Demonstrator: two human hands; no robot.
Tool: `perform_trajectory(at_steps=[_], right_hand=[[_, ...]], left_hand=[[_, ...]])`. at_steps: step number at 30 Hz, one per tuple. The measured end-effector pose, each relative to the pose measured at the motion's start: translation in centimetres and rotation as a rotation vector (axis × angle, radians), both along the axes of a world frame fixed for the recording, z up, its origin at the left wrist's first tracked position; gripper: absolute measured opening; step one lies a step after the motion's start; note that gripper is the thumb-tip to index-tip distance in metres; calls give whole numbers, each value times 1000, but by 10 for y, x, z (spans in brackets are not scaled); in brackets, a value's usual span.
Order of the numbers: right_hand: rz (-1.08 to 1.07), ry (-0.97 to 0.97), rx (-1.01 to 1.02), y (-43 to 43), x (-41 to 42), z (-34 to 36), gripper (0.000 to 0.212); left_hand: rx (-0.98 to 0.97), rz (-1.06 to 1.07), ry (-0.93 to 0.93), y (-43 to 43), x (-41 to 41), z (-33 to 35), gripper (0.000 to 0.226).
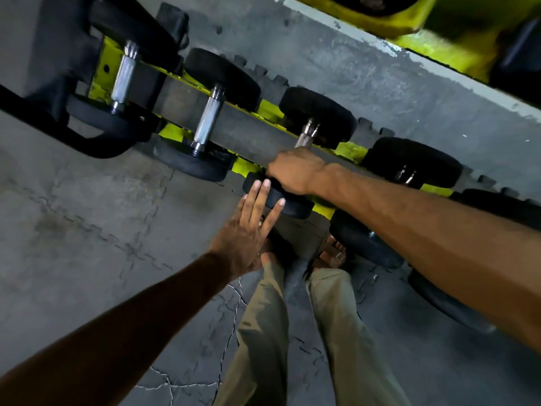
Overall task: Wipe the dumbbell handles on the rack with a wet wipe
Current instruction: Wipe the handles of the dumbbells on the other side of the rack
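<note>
A yellow-green rack (172, 132) runs diagonally from upper left to right and carries several black dumbbells with metal handles. My right hand (295, 171) is closed around the handle (306, 136) of the third dumbbell from the left; only the handle's upper end shows. No wipe is visible; the hand may cover it. My left hand (248, 230) is flat with fingers spread, its fingertips resting on that dumbbell's near black head (281, 202). Two more dumbbells to the left show bare silver handles (124, 76) (206, 120).
More dumbbells (409, 162) sit on the rack to the right, partly behind my right forearm. A second yellow frame (409, 22) stands at the top right. My legs in khaki trousers (263, 332) stand on the cracked grey floor below the rack.
</note>
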State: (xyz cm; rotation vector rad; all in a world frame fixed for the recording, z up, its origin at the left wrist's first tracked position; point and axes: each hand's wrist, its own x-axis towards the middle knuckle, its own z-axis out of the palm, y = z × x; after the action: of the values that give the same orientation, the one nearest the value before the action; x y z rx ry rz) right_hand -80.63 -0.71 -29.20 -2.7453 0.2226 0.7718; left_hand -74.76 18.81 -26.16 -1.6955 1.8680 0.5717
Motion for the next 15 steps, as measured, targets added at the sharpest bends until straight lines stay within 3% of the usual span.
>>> perform_trajectory(at_steps=[4, 9, 12, 15], right_hand=[[42, -98, -95, -10, -5, 2, 22], [22, -166, 2, -4, -27, -14, 33], [-240, -250, -23, -6, -44, -21, 48], [-809, -374, 197, 21, -53, -35, 25]], left_hand=[[14, 2, 13, -3, 3, 2, 118], [-13, -15, 18, -1, 3, -2, 125], [-21, -25, 19, 0, 4, -4, 131], [-20, -10, 37, 3, 6, -4, 134]])
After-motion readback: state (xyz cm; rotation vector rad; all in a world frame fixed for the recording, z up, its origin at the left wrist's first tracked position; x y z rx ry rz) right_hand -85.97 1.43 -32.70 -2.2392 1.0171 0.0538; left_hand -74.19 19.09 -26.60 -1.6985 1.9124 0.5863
